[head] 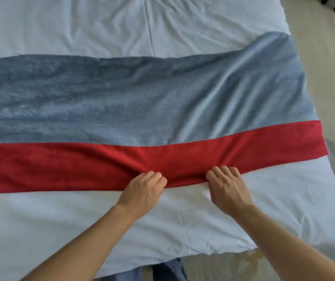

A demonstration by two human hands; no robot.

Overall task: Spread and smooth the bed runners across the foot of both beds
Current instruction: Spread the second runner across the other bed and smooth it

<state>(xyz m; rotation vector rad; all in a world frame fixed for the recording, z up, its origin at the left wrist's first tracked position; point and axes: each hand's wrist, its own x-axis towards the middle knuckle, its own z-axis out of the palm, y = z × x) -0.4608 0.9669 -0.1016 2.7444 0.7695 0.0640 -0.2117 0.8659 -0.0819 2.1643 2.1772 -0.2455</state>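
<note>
Bed runner, grey-blue, red-edged, rumpled

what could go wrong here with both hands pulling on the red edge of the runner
1. The left hand and right hand grip the red band close together, so a tug may bunch the middle further rather than flatten it.
2. Pulling here could drag the grey runner crooked; its right end already lies creased and angled.
3. The white bedcover underneath may wrinkle along with it.
</note>
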